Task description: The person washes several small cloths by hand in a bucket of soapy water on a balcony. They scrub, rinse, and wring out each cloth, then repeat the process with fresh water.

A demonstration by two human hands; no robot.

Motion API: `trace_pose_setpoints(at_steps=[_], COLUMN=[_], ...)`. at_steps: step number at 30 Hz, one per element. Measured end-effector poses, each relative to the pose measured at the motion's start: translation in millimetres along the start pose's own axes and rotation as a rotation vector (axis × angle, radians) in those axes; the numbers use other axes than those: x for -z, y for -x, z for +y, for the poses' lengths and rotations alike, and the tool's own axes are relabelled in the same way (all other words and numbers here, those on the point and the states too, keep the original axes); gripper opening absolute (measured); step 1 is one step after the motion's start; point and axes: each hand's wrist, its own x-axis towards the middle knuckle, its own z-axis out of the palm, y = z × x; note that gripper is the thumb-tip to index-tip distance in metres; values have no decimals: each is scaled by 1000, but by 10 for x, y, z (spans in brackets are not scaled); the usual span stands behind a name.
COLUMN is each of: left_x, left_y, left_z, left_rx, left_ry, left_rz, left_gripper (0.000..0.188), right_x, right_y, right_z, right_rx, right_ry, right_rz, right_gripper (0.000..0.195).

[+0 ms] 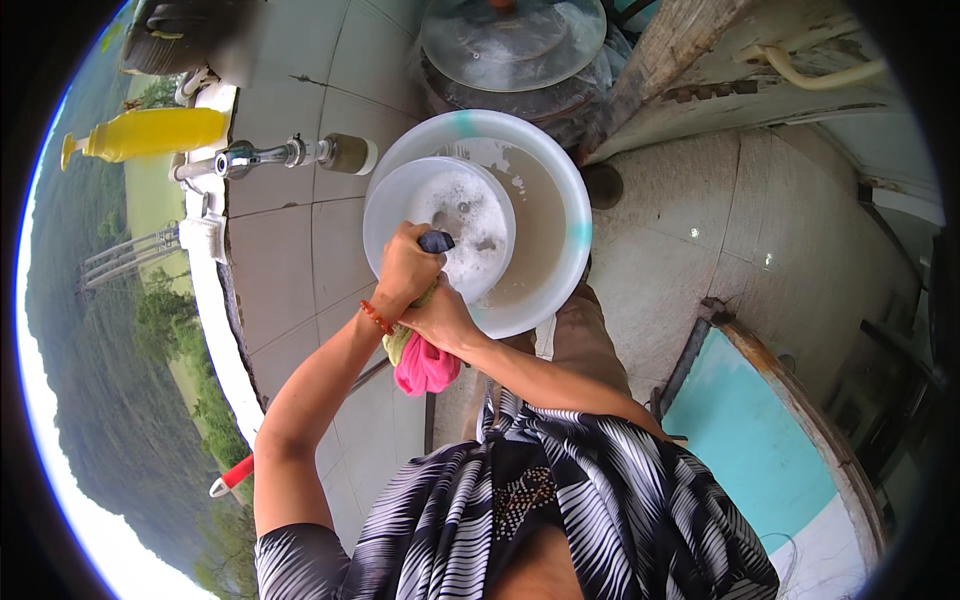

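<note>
My left hand (409, 264), with an orange bead bracelet at its wrist, grips a bundle of wet cloths. The bundle's dark blue end (436, 241) sticks out of that fist. Just below, my right hand (444, 313) is closed around the same bundle, wrists crossed close together. A pink cloth (426, 365) and a yellow-green cloth (397, 343) hang out beneath my hands. Under and beyond the fists, a small white basin (498, 196) holds sudsy water. It sits at the left side of a large white plastic basin (577, 271) with murky grey-brown water.
A metal faucet (259, 154) juts from the left beside a yellow pump bottle (161, 133) on the white ledge (212, 300). Ahead stands a glass lid (517, 52) over a dark vessel. A wooden post (667, 64) rises right of it; a turquoise panel (742, 420) is at right.
</note>
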Motion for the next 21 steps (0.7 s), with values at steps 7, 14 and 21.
trace_pose_setpoints(at_steps=[7, 14, 21], left_x=[64, -189, -438], left_y=[1031, 1529, 2429], left_z=[-378, -538, -859], left_rx=[29, 139, 108], left_ry=[1328, 1566, 1939], left_rz=[-11, 167, 390], left_gripper=[105, 75, 72], right_x=[-14, 152, 1490], right_y=[10, 31, -751], right_z=[-480, -1118, -695], right_rx=[216, 184, -607], right_ry=[322, 517, 471], right_rz=[-147, -428, 13], right_gripper=[75, 44, 72])
